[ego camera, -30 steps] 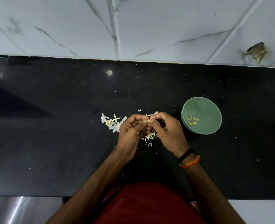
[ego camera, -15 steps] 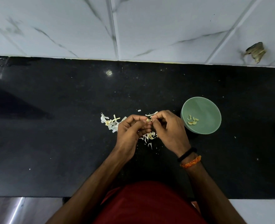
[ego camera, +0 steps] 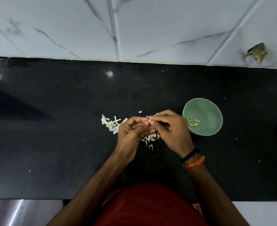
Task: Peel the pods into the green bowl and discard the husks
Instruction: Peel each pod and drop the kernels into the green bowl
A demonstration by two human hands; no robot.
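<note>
Both hands meet over the husks (ego camera: 151, 137) on the dark surface (ego camera: 53, 144), left hand (ego camera: 131, 134) and right hand (ego camera: 172, 129) each in a narrow fingertip grip on one pod (ego camera: 149, 120), just left of the bowl (ego camera: 202, 116), probably so peeled pieces drop in easily.

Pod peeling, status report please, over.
Left hand and right hand pinch one pod together. Green bowl holds a few peeled pieces. Husks on counter; path to bowl open.
</note>
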